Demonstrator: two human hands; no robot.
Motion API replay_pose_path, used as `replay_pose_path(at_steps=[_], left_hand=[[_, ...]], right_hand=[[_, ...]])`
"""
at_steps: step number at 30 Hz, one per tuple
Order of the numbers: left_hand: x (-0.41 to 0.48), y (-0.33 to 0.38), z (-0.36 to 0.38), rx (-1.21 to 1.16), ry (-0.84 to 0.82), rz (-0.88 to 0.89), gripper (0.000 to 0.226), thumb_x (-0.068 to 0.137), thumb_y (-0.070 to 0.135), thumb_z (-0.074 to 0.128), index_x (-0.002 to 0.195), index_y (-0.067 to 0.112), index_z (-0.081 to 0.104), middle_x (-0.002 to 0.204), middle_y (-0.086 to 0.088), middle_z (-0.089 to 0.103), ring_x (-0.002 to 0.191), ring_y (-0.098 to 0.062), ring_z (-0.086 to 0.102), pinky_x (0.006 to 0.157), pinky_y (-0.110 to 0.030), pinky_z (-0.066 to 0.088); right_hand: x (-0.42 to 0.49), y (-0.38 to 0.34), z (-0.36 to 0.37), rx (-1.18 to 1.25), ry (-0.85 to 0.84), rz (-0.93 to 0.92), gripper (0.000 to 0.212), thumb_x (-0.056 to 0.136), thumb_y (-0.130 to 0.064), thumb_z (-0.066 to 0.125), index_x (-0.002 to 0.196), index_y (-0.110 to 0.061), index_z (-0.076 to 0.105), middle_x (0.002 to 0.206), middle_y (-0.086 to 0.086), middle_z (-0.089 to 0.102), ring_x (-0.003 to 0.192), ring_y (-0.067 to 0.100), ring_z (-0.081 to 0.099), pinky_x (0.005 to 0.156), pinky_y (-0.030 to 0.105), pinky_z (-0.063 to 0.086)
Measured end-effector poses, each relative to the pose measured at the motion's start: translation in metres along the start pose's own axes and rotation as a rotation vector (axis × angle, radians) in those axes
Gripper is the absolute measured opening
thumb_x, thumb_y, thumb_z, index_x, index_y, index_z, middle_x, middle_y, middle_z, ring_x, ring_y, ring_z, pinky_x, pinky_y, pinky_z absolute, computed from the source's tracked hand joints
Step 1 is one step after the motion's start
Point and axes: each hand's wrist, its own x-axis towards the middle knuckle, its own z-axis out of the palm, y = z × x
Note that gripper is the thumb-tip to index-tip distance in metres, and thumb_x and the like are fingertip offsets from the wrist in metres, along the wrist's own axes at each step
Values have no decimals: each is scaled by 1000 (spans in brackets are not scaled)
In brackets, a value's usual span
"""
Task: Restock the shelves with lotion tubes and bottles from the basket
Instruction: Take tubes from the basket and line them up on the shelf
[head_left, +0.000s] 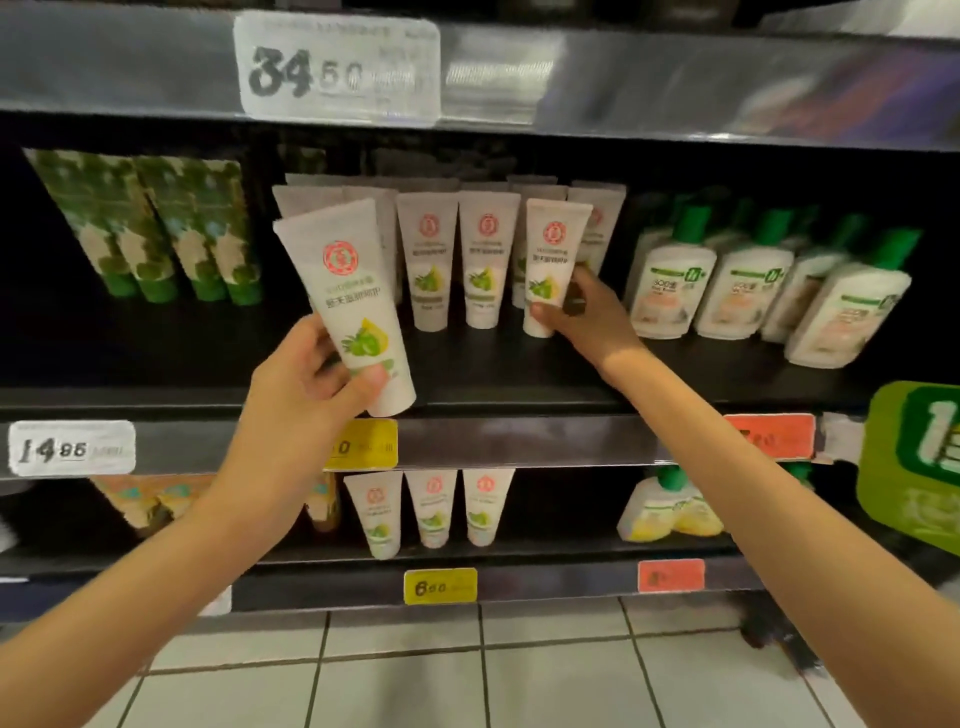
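Observation:
My left hand grips a white lotion tube with a red seal and green fruit print, tilted, cap end down, in front of the middle shelf. My right hand holds another white tube upright on that shelf, thumb at its base, at the right end of a row of like tubes. White bottles with green caps stand to the right. The basket is out of view.
Green patterned tubes stand at the shelf's left. The lower shelf carries three white tubes and a yellow-white bottle. Price tags line the shelf edges. A green sign juts out at right. Tiled floor lies below.

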Motion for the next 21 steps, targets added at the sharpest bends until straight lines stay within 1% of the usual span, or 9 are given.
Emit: replay_pose_path(at_steps=[3,6,10,12,14,16,19,21], left_hand=[[0,-5,1,-14,-4,-17,41,83,2,59,104,38,54,101,24,64,93,14,61,65,-4,49],[1,-11,8,-27,-17,-34,42,83,2,59,99,40,53,98,25,63,90,16,60,64,-4,49],[5,-15,13,-33,-25,-69,39,83,4,60,97,40,53,97,24,63,88,16,61,63,-6,51],[6,-15,15,-35,-28,-77,38,83,4,60,99,38,53,99,23,62,87,17,61,64,-5,50],[7,-15,17,-38,-34,-75,38,83,3,59,102,35,54,99,23,61,85,18,60,62,-3,49],[9,-14,20,-45,-44,-67,39,83,1,59,99,37,52,98,24,60,82,20,60,60,-2,47],[10,-14,23,-51,-60,-61,40,83,1,59,96,38,51,98,25,59,81,21,59,61,-2,47],[12,-15,25,-61,-70,-61,41,84,1,59,95,39,51,97,26,59,82,20,60,62,-2,48]], right_hand=[[9,5,5,9,36,9,46,83,-22,67,123,-10,50,129,8,56,117,21,53,90,24,39],[13,5,7,14,49,6,43,82,-22,68,121,-9,53,125,7,59,113,19,55,87,21,39],[13,4,7,19,40,-22,43,81,-20,68,121,-10,54,122,7,60,99,10,52,84,21,39],[13,4,7,-5,39,-35,42,81,-21,68,120,-10,55,120,6,61,95,9,51,81,19,39],[13,3,7,-20,52,-41,41,81,-21,68,119,-9,56,115,6,62,91,8,51,72,12,40],[13,3,7,-12,62,-38,40,80,-19,69,116,-8,57,111,6,62,88,8,52,61,3,39],[13,2,9,-4,57,-41,38,79,-17,70,113,-6,58,108,7,63,85,8,53,57,-5,37],[13,2,9,-7,58,-41,39,79,-17,70,114,-5,58,109,7,63,87,9,54,59,-2,40]])
